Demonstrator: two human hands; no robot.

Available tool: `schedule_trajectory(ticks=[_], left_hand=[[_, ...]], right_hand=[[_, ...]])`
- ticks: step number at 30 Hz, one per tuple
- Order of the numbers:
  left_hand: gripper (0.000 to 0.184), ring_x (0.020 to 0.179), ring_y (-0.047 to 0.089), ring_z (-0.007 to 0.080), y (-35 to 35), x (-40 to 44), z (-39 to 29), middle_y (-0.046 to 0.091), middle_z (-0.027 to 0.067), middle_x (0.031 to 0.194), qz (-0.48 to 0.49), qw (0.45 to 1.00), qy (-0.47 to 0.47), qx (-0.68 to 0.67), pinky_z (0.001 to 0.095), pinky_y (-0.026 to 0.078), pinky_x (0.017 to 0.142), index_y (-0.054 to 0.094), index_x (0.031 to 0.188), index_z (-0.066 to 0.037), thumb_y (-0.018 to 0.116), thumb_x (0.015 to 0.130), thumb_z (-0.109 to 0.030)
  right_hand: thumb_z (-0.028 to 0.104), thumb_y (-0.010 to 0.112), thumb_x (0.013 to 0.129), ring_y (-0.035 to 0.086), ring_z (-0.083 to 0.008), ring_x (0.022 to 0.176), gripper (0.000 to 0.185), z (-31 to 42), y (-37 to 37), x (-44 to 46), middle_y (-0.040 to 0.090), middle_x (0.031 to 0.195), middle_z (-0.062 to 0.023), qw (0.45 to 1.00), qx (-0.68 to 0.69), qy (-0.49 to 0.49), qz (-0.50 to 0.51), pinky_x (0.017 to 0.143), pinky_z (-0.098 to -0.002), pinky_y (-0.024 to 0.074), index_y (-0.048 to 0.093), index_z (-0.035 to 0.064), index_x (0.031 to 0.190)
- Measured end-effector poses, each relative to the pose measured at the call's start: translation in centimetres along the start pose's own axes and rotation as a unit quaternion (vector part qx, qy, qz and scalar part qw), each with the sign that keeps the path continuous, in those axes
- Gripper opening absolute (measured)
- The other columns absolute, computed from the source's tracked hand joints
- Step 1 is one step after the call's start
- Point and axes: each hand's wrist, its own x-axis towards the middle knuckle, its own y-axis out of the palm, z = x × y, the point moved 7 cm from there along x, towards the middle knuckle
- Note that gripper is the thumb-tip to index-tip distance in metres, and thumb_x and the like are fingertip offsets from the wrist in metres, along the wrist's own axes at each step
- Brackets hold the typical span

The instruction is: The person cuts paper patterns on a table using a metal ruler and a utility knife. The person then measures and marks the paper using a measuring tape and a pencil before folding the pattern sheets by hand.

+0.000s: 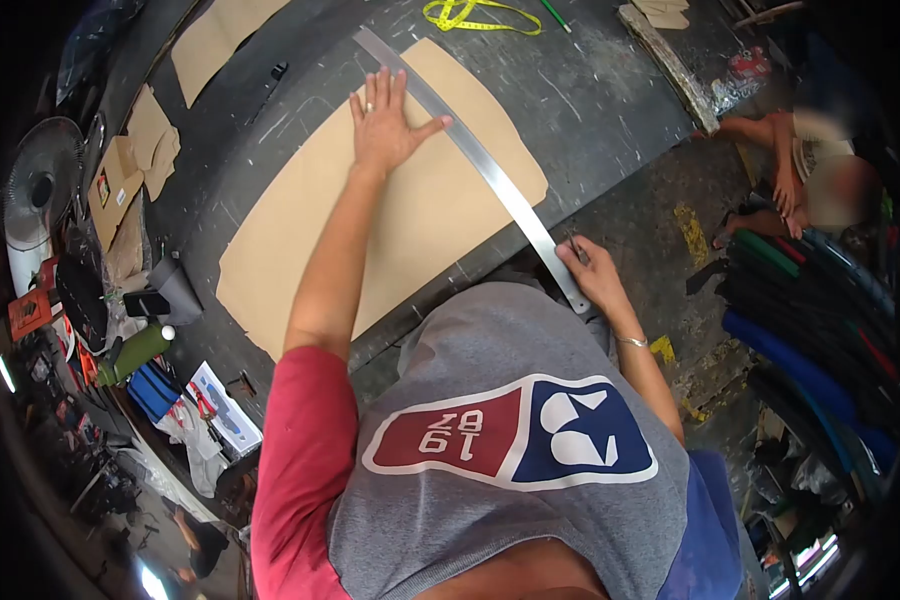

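A large tan sheet of card [440, 190] with a curved outline lies on the dark work table. Across its right part runs a long metal ruler [495, 180], slanting from the far side down past the table's near edge. My left hand [384, 125] is spread flat on the sheet, fingers by the ruler's far part and thumb reaching onto its edge. Beside the ruler's near end, my right hand [592, 272] is closed around a thin dark tool [577, 249]; its exact kind is too small to tell.
A yellow measuring tape [480, 18] and a green pencil [556, 14] lie at the table's far side. Further tan pieces [210, 50] are at the left, near a fan [45, 185]. To the right, another person [785, 170] sits near stacked dark material [810, 320].
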Motion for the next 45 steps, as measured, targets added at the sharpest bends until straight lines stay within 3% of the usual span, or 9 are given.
schedule_trajectory(ticks=[3,6,12,20,29,41,45], left_hand=[[0.123,0.161,0.015,0.0346,1.4,2.0,1.7,0.024,0.0176,0.172,-0.005,1.0,0.01,0.016,0.0611,0.009,0.128,0.03,0.164,-0.007,0.059,0.078,-0.09],[0.123,0.161,0.015,0.0328,1.2,2.1,1.7,0.025,0.0152,0.172,-0.002,1.0,0.011,0.02,0.0608,0.008,0.128,0.029,0.165,-0.01,0.058,0.077,-0.091],[0.114,0.161,0.016,0.033,1.1,2.2,1.8,0.028,0.0096,0.172,-0.007,1.0,0.006,0.009,0.0615,0.01,0.128,0.035,0.163,-0.02,0.058,0.077,-0.092],[0.115,0.161,0.014,0.032,1.8,2.7,1.7,0.027,0.0083,0.172,0.018,1.0,-0.019,0.015,0.0616,0.01,0.128,0.034,0.163,-0.017,0.06,0.077,-0.089],[0.128,0.161,0.015,0.0315,1.0,2.7,1.1,0.027,0.0121,0.171,0.014,1.0,-0.015,0.022,0.0654,0.006,0.128,0.032,0.163,-0.011,0.064,0.069,-0.092],[0.137,0.161,0.016,0.0318,1.1,2.7,1.0,0.026,0.0109,0.172,0.01,0.999,-0.006,0.035,0.064,0.009,0.127,0.03,0.164,-0.011,0.067,0.062,-0.095],[0.139,0.161,0.016,0.0307,1.3,2.6,1.1,0.026,0.0098,0.172,0.01,0.999,-0.008,0.029,0.0622,0.009,0.128,0.029,0.165,-0.012,0.067,0.061,-0.096]], right_hand=[[0.042,0.071,0.098,0.066,-0.02,0.08,0.041,0.3,1.3,0.9,0.073,0.087,-0.0147,0.998,0.042,-0.012,-0.04,0.073,-0.0353,0.0511,0.072,0.0017,0.106],[0.045,0.075,0.094,0.065,-0.0187,0.078,0.044,0.0,2.4,0.8,0.073,0.084,-0.013,0.992,0.062,0.091,-0.059,0.073,-0.035,0.0512,0.074,0.0024,0.103],[0.045,0.081,0.087,0.06,-0.0141,0.068,0.043,0.0,1.9,1.8,0.069,0.072,-0.0089,0.989,0.069,0.099,-0.085,0.066,-0.0338,0.0478,0.076,0.0022,0.089],[0.039,0.081,0.085,0.057,-0.0126,0.066,0.039,0.8,0.8,2.7,0.065,0.068,-0.0065,0.988,0.058,0.045,-0.133,0.064,-0.0324,0.0457,0.072,0.0008,0.083],[0.036,0.081,0.085,0.051,-0.009,0.066,0.039,-0.1,1.5,3.0,0.06,0.068,0.0006,0.98,0.133,0.102,-0.108,0.062,-0.0298,0.0432,0.067,0.0009,0.076],[0.04,0.081,0.083,0.055,-0.012,0.063,0.043,0.5,0.6,3.1,0.062,0.064,-0.0054,0.983,0.093,0.106,-0.118,0.06,-0.0329,0.0451,0.072,-0.0013,0.079],[0.042,0.084,0.081,0.055,-0.0116,0.063,0.044,-0.3,1.0,3.3,0.063,0.065,-0.003,0.979,0.122,0.125,-0.107,0.061,-0.0319,0.045,0.072,-0.0002,0.077]])
